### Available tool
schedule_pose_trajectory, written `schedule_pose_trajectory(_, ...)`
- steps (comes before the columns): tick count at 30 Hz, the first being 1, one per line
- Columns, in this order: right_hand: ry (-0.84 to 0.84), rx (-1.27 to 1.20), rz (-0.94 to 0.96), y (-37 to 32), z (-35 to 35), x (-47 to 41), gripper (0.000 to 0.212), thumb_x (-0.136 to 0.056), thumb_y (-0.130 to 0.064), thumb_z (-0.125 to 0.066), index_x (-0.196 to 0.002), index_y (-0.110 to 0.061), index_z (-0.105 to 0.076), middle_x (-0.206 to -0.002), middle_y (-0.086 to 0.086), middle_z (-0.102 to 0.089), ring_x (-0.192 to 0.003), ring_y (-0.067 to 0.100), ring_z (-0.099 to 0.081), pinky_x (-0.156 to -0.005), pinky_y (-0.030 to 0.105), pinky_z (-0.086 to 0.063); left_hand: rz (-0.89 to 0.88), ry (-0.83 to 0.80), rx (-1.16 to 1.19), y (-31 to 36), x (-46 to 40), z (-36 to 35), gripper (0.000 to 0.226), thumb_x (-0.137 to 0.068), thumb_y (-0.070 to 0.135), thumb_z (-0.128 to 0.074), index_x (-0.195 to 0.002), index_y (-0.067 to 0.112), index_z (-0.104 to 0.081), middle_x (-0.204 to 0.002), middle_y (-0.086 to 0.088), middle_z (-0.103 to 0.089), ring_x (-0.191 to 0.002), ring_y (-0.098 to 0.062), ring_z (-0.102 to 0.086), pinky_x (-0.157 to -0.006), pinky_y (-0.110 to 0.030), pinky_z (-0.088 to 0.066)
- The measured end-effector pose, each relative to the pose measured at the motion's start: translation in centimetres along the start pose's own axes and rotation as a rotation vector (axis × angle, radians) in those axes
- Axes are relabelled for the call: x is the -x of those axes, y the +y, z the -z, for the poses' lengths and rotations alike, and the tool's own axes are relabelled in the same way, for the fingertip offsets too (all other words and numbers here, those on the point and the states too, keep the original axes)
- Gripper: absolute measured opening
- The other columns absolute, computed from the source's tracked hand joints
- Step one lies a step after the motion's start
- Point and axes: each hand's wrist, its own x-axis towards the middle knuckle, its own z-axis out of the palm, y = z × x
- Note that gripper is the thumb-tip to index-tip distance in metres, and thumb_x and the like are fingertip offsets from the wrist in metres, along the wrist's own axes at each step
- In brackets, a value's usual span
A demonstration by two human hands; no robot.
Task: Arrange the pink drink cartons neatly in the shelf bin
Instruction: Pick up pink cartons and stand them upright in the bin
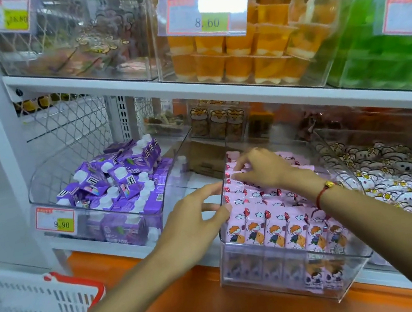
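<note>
Fingers of right hand pinch far pink drink cartons, apparently squaring rows. Left hand, fingers relaxed, steadies clear shelf bin at its left wall.

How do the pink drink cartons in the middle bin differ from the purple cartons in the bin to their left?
The pink drink cartons stand upright in tidy rows; the purple cartons lie jumbled in a heap. The purple cartons have white screw caps; the pink ones show none. The right hand touches the pink cartons; neither hand touches the purple. Both sit in clear bins.
</note>
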Motion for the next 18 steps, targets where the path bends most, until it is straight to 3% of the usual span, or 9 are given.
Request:
schedule_pose_trajectory(6,0.083,-0.209,-0.112,-0.8,-0.6,-0.4,0.016,-0.086,-0.02,-0.069,-0.07,-0.018,-0.066,-0.098,-0.001,-0.07,-0.1,0.014,-0.061,-0.095,0.035,-0.047,-0.017,0.032,-0.034,0.0,0.2,-0.2,0.034,-0.097,0.022,-0.051,-0.126,0.04,-0.057,-0.114,0.018,-0.067,-0.098,0.0,-0.062,-0.093,-0.033,-0.049)
schedule_pose_trajectory(10,0.217,-0.565,-0.171,-0.6,-0.5,0.3,0.016,-0.089,-0.014,-0.064,-0.074,-0.018,-0.061,-0.077,-0.004,-0.063,-0.075,0.011,-0.057,-0.072,0.02,-0.043,0.018,0.045,-0.017,-0.2,0.1,-0.2,0.033,-0.093,0.025,-0.057,-0.124,0.037,-0.058,-0.118,0.023,-0.064,-0.099,0.003,-0.062,-0.095,-0.032,-0.048)
schedule_pose_trajectory(13,0.412,-0.779,-0.177,-1.3,0.2,1.4,0.006,-0.091,-0.011,-0.062,-0.084,-0.011,-0.062,-0.076,0.0,-0.063,-0.065,0.007,-0.058,-0.06,0.017,-0.046,0.051,0.037,0.032,-0.4,0.0,0.1,0.028,-0.089,0.028,-0.064,-0.114,0.04,-0.059,-0.115,0.02,-0.065,-0.095,0.004,-0.063,-0.094,-0.032,-0.05)
schedule_pose_trajectory(16,0.715,-0.878,-0.163,-2.6,0.9,3.3,0.01,-0.09,-0.017,-0.064,-0.087,-0.007,-0.063,-0.078,0.004,-0.065,-0.07,0.008,-0.06,-0.064,0.014,-0.05,0.068,0.063,0.048,-0.4,0.1,0.2,0.02,-0.085,0.033,-0.068,-0.102,0.042,-0.06,-0.108,0.022,-0.064,-0.088,0.007,-0.064,-0.087,-0.028,-0.051)
schedule_pose_trajectory(18,0.871,-0.983,-0.161,-3.3,1.9,4.7,0.013,-0.091,-0.019,-0.064,-0.085,-0.008,-0.062,-0.077,0.006,-0.065,-0.069,0.011,-0.061,-0.067,0.019,-0.053,0.067,0.114,0.036,-0.1,-0.1,0.4,0.019,-0.085,0.035,-0.068,-0.101,0.04,-0.059,-0.105,0.023,-0.063,-0.085,0.009,-0.062,-0.084,-0.022,-0.047)
